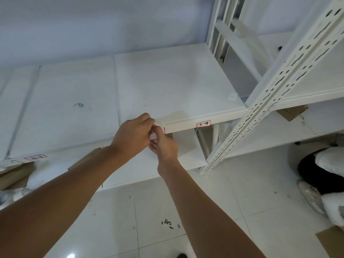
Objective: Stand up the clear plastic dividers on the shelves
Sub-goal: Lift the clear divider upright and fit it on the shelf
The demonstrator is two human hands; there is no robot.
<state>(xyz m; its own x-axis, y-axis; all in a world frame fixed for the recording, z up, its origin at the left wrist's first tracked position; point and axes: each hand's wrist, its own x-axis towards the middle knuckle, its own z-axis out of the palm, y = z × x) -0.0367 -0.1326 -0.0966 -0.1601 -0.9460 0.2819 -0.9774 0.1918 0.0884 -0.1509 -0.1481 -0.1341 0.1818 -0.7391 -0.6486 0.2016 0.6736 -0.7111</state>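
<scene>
A white shelf board (167, 79) carries labels "4-3" (35, 157) and "4-4" (203, 124) on its front lip. My left hand (133, 134) and my right hand (164, 145) meet at that lip, between the two labels. Their fingertips pinch the near end of a clear plastic divider (172, 116), which shows only as a faint see-through sheet low over the board. How upright it is I cannot tell. A second clear divider (23, 112) runs front to back at the left of the shelf.
A perforated white upright (275, 94) rises at the right of the shelf. A small clear clip (233, 96) lies near the board's right corner. Cardboard pieces (14, 175) sit on the lower shelf. Bags and a shoe (314, 194) are on the tiled floor at right.
</scene>
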